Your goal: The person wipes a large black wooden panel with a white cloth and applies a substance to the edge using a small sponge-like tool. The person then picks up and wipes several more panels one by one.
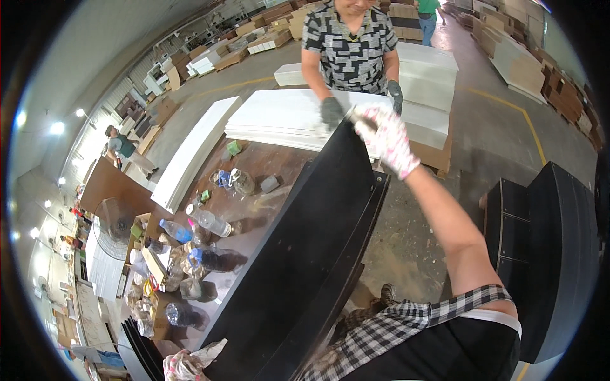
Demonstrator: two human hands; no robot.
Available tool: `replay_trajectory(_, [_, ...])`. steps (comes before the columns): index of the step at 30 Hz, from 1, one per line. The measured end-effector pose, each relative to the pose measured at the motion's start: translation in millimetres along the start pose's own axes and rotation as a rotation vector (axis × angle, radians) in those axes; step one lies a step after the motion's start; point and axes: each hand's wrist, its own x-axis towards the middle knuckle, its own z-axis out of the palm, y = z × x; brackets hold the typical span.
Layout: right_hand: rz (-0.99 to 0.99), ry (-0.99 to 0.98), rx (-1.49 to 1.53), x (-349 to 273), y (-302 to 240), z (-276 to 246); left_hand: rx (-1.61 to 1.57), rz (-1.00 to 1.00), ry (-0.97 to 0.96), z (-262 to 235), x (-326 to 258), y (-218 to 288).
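Panel [286, 247], long and black, slants over the brown worktable [270, 155] from seven o'clock to one — gloved right hand [386, 136] at two o'clock, fingers bent at the panel's far end, hold unclear; gloved left hand [183, 367] at seven, partly cut off — openness and hold I cannot tell

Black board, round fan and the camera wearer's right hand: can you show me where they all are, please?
Black board [289, 254]: head view, middle of its broad dark face.
Round fan [115, 219]: head view, on its grille.
Right hand [387, 138]: head view, on the back of its patterned glove.
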Motion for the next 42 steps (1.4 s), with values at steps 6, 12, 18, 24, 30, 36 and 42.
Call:
replay_trajectory(6, [0.172,0.124,0.183,33.6,16.9,-2.1,-0.041,0.288,0.055,36.6,27.2,-4.1])
replay_trajectory(12, [-0.257,-0.018,0.481,2.3,-129.9,7.1,0.055,0.03,-0.017,9.2,-21.1,-27.7])
replay_trajectory(18, [-0.209,-0.176,0.765,-1.1,-214.9,22.7,0.03,0.206,0.075,55.6,5.8,37.3])
replay_trajectory(24, [0.035,-0.545,0.888,-11.2,-233.9,32.7,0.054,0.321,0.051,100.7,9.7,87.7])
replay_trajectory(30, [0.103,-0.653,0.82,-12.6,-195.3,28.0,0.209,0.143,0.154,28.4,-43.5,26.7])
replay_trajectory(36, [0.042,-0.587,0.802,-6.2,-154.9,37.9,0.273,-0.201,0.407,-64.9,-118.6,-131.0])
replay_trajectory(42, [-0.03,-0.643,0.744,14.0,-202.8,77.0,0.112,-0.476,0.508,-154.2,-201.4,-301.8])
